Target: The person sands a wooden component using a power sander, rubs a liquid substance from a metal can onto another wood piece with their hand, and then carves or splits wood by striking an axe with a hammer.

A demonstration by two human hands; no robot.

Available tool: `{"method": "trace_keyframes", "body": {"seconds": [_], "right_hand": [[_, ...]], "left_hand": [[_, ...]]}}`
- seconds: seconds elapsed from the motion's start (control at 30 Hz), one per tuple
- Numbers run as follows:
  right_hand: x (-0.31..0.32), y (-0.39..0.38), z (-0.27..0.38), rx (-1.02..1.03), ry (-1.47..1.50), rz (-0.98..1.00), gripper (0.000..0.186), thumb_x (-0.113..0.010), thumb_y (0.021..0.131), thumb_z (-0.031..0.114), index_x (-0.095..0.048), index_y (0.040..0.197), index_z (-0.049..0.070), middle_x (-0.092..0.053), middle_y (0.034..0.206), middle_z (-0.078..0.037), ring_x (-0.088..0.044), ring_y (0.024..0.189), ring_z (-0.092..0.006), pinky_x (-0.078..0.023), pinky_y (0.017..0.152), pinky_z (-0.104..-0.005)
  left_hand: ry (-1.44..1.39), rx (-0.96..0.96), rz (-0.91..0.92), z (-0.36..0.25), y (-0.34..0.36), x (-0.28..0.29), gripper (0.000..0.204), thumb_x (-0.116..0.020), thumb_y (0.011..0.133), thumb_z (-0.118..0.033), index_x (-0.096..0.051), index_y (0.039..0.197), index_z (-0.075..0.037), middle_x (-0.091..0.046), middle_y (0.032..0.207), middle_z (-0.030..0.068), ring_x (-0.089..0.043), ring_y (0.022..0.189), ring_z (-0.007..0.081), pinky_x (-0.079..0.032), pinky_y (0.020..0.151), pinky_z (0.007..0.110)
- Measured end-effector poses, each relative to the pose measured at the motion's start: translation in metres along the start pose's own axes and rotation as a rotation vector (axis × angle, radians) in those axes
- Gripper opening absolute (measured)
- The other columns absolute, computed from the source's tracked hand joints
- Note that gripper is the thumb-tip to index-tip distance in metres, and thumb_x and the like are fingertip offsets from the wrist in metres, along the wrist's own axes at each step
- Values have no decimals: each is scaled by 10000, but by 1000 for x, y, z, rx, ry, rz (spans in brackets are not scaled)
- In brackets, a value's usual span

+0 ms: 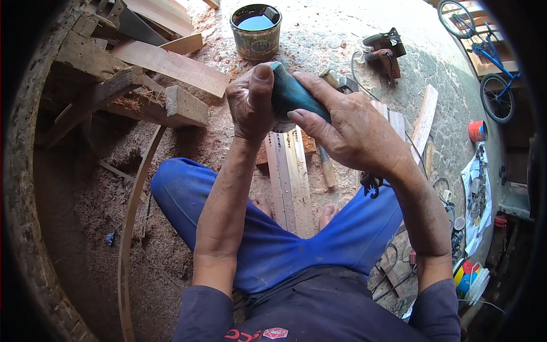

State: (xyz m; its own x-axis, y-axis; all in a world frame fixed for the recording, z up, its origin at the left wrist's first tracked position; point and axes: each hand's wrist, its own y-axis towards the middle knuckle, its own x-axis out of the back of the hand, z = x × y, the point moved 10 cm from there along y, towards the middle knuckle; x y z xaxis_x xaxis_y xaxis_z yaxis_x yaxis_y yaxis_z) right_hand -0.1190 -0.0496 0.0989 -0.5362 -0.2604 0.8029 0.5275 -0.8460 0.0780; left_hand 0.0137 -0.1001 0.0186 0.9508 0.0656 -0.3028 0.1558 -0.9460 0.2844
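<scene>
Raised in front of me, a teal, rounded tool (293,94), apparently a power tool, is held between both hands; its exact kind I cannot make out. My left hand (249,105) wraps its left side, the thumb pointing up along it. From the right, my right hand (353,128) grips the body with thumb and fingers. A pale end of the tool shows underneath. Below my right wrist is a small black star-shaped piece (371,186). Long wooden strips (290,182) lie between my feet, with a wooden-handled tool (327,170) beside them.
A dirty bucket of dark liquid (256,48) stands ahead. To the right lie a circular saw (386,56), a red can (477,131) and a blue bicycle (494,62). Boards (171,65) and a handsaw (128,24) are at left, above wood shavings.
</scene>
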Motion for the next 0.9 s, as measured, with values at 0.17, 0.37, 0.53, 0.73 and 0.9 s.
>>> {"method": "trace_keyframes", "body": {"seconds": [0.17, 0.37, 0.53, 0.73, 0.9], "right_hand": [[-14, -12, -2, -30, -54, 1, 512, -522, 1007, 391, -451, 1371, 39, -674, 925, -303, -682, 880, -454, -542, 809, -519], [6, -14, 7, -42, -15, -33, 553, -593, 977, 376, -472, 1394, 32, -679, 1012, -274, -679, 950, -438, -530, 840, -478], [7, -24, 1, -35, -57, -99, 580, -672, 919, 286, -489, 1397, 12, -682, 1076, -258, -679, 999, -425, -528, 888, -447], [-7, -33, -3, -110, -3, -58, 539, -690, 874, 230, -542, 1360, 50, -690, 1068, -238, -700, 968, -383, -540, 867, -436], [-9, -35, -2, -103, -17, -48, 530, -685, 883, 243, -535, 1360, 66, -699, 1033, -220, -708, 933, -365, -549, 838, -436]], "left_hand": [[33, -7, 15, -2, -10, 0, 549, -557, 972, -517, -616, 730, -29, -537, 652, -41, -453, 610, 53, -357, 542, 247], [-26, -17, 67, -16, -1, -13, 532, -568, 967, -506, -605, 711, -41, -540, 645, -46, -472, 610, 50, -373, 545, 238], [5, -49, 30, -23, -12, -17, 524, -594, 956, -499, -614, 721, -31, -545, 656, -44, -477, 631, 44, -377, 560, 228], [-35, -75, 110, -12, -16, -13, 508, -602, 950, -490, -625, 722, -37, -526, 633, -60, -453, 606, 40, -369, 542, 231], [-18, -82, 90, -19, -20, -14, 510, -590, 954, -493, -634, 727, -38, -561, 639, -40, -489, 595, 42, -378, 523, 229]]}}
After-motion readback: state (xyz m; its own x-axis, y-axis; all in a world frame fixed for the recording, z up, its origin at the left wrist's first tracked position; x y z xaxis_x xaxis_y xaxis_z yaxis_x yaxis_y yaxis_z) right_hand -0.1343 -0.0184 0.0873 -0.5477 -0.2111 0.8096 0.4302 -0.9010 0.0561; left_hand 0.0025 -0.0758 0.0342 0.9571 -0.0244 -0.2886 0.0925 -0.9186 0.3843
